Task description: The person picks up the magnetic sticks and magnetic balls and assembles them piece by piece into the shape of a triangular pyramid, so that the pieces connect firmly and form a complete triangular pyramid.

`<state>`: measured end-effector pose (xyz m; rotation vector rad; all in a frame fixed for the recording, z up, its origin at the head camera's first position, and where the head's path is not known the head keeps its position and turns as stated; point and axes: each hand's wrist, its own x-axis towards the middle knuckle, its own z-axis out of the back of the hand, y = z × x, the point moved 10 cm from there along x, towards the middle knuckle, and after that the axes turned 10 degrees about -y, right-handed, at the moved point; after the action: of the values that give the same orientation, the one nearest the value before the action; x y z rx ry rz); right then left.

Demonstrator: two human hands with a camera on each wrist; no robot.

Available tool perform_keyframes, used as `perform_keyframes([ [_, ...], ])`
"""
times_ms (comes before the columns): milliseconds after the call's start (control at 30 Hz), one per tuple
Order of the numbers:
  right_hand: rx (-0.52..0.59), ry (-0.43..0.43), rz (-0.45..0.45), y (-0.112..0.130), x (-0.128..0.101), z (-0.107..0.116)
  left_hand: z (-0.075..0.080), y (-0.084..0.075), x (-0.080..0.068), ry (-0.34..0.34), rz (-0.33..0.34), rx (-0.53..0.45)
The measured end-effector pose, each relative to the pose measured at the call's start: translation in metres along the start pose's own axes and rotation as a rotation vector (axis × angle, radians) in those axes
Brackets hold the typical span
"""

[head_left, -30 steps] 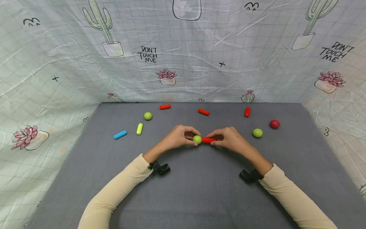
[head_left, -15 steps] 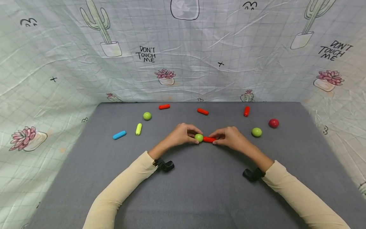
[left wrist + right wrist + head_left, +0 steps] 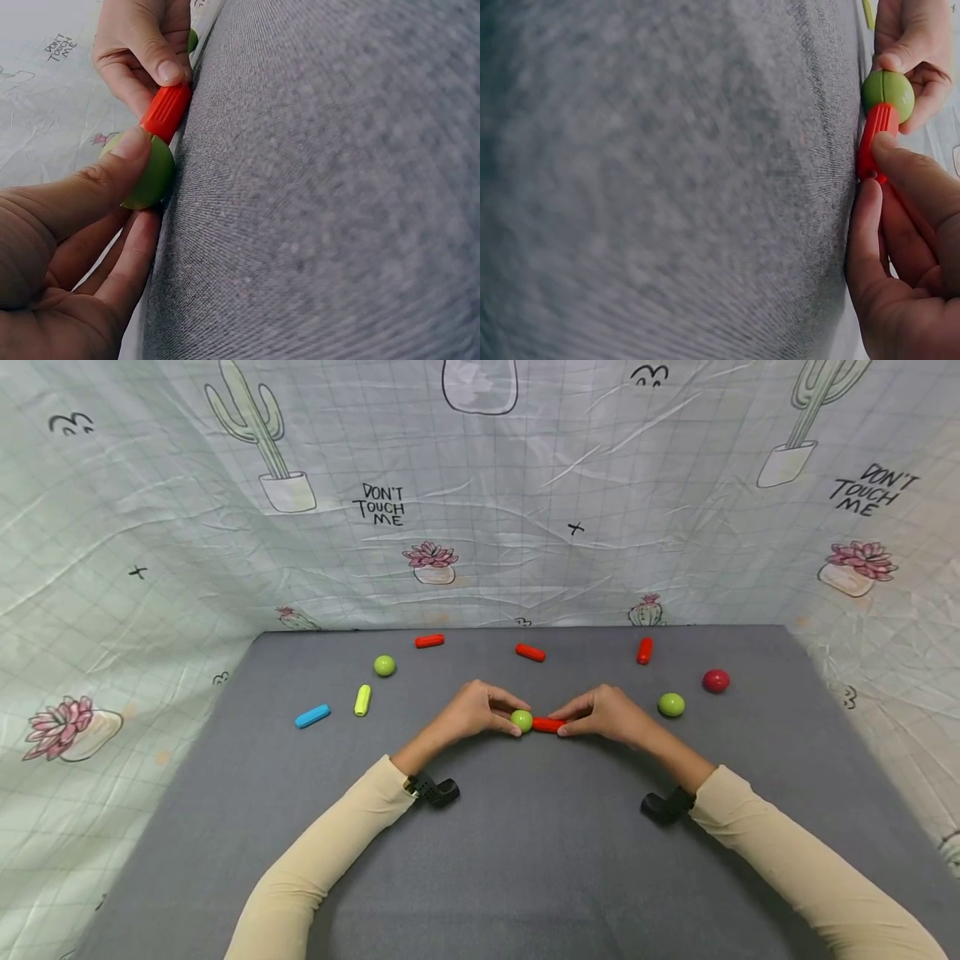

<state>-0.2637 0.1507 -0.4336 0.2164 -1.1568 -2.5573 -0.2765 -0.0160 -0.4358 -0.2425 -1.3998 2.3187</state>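
Observation:
Near the middle of the table, my left hand [image 3: 475, 710] pinches a glossy green ball [image 3: 522, 721] between thumb and fingers. A short red ribbed stick [image 3: 547, 725] is pinched by my right hand [image 3: 606, 717]. The stick's left end meets the ball's right side; both wrist views show the two touching end to side. In the right wrist view a seam line runs over the green ball [image 3: 889, 96]. The left wrist view shows grooves along the red stick [image 3: 166, 111]. Whether the stick's tip sits inside the ball is hidden.
To the left lie a blue stick [image 3: 312, 716], a yellow-green stick [image 3: 363, 700] and another green ball [image 3: 385, 666]. Red sticks lie along the back [image 3: 430, 641], one centrally [image 3: 530, 652] and one farther right [image 3: 645, 650]. A green ball [image 3: 671, 704] and a red ball [image 3: 716, 681] lie right.
Over the first half second both hands shifted slightly right with the ball and stick. Since then they have hardly moved, and the ball and stick stay in contact; the head view has drifted slightly.

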Motion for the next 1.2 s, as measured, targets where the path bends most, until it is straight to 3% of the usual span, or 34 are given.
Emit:
perform_keyframes([
  [333, 0.045, 0.01, -0.056, -0.006, 0.001, -0.001, -0.002, -0.001, 0.001, 0.025, 0.02, -0.009],
  [567, 0.059, 0.012, -0.061, -0.007, 0.002, -0.001, -0.001, -0.006, 0.006, 0.161, 0.005, -0.056],
  [667, 0.077, 0.016, -0.066, -0.007, 0.002, -0.001, 0.01, -0.01, 0.018, 0.13, -0.033, -0.018],
  [800, 0.101, 0.025, -0.079, -0.008, 0.001, -0.001, 0.028, -0.016, 0.042, 0.022, -0.097, 0.073],
  [900, 0.107, 0.032, -0.083, -0.008, 0.001, -0.002, 0.035, -0.018, 0.06, -0.017, -0.135, 0.114],
  [1067, 0.107, 0.035, -0.075, -0.007, 0.0, -0.001, 0.038, -0.012, 0.089, -0.029, -0.165, 0.191],
  [1200, 0.115, 0.038, -0.075, -0.006, -0.001, -0.001, 0.039, -0.002, 0.104, -0.02, -0.133, 0.19],
])
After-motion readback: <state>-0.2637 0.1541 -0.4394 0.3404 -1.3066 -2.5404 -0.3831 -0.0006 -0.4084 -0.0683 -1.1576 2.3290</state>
